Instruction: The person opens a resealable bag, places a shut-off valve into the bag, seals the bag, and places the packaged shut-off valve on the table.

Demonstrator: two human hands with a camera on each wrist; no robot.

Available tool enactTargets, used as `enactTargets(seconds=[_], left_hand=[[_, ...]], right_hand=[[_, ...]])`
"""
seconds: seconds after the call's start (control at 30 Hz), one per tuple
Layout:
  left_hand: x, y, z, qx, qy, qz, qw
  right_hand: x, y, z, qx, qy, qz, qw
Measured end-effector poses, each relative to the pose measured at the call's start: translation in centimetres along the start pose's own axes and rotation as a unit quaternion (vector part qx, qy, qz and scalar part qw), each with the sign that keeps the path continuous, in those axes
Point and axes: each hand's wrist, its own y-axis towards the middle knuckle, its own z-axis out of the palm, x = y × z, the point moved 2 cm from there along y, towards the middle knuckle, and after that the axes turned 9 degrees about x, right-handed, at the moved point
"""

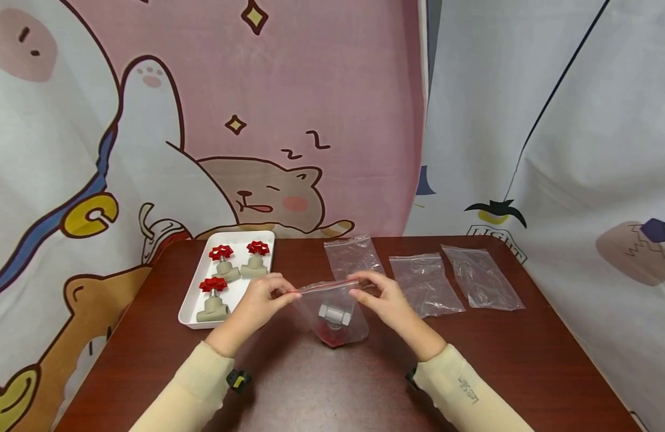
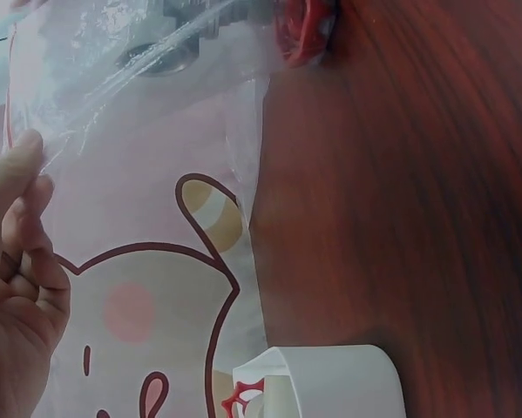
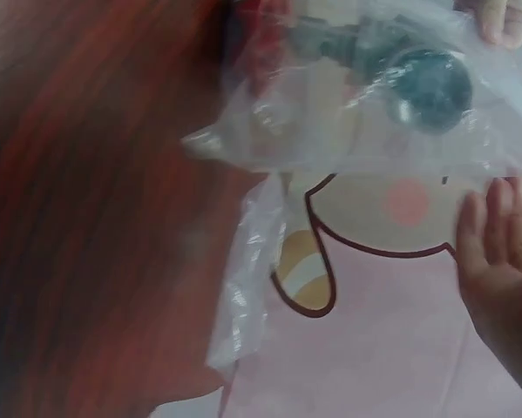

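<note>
A clear zip-lock bag (image 1: 356, 330) hangs between my two hands above the table. Inside it lies a valve with a grey metal body (image 1: 334, 315) and a red handwheel (image 1: 332, 336) pointing down. My left hand (image 1: 262, 300) pinches the left end of the bag's zip edge between thumb and forefinger. At the right end of the same edge, my right hand (image 1: 386, 300) pinches with thumb and fingers. In the left wrist view the left thumb and fingertips sit on the bag's red-lined edge. The right wrist view shows the valve through the plastic.
A white tray (image 1: 189, 309) at the back left holds three beige valves with red handwheels (image 1: 213, 309). Along the back right lie three flat clear zip-lock bags (image 1: 354, 255), (image 1: 426, 285), (image 1: 483, 279). A printed cloth (image 1: 337, 90) hangs behind the brown table (image 1: 332, 390).
</note>
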Motion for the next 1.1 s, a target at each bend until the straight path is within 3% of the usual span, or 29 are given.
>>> enactTargets(seconds=[0.07, 0.17, 0.27, 0.5, 0.6, 0.73, 0.83, 0.93, 1.1], left_hand=[[0.1, 0.0, 0.1, -0.003, -0.005, 0.000, 1.0000], [0.2, -0.1, 0.1, -0.009, -0.009, 0.000, 0.9999], [0.4, -0.2, 0.2, -0.014, -0.019, -0.005, 0.9997], [1.1, -1.1, -0.4, -0.008, -0.074, -0.041, 0.9964], [2.2, -2.0, -1.4, -0.030, -0.081, -0.064, 0.9942], [4.3, -3.6, -3.6, -0.092, -0.021, -0.095, 0.9909], [5.8, -5.2, -5.6, -0.127, 0.031, -0.131, 0.9827], [7.3, -7.1, -7.3, -0.139, 0.064, -0.176, 0.9724], [10.0, -9.9, -8.8, -0.136, 0.078, -0.252, 0.9551]], right_hand=[[-1.4, -0.2, 0.1, 0.054, 0.009, 0.033, 0.998], [-2.6, -0.6, 0.3, 0.117, -0.026, 0.052, 0.991], [-3.3, -1.0, 0.5, 0.140, -0.056, 0.052, 0.987], [-4.6, -0.9, 1.3, 0.133, -0.024, 0.018, 0.991], [-4.7, -0.8, 1.6, 0.124, -0.021, 0.005, 0.992], [-4.7, -0.8, 1.8, 0.104, -0.018, -0.001, 0.994], [-4.6, -0.9, 1.9, 0.095, -0.019, 0.000, 0.995], [-4.5, -0.9, 1.9, 0.094, -0.019, 0.006, 0.995], [-4.9, -0.9, 1.9, 0.092, -0.020, 0.008, 0.996]])
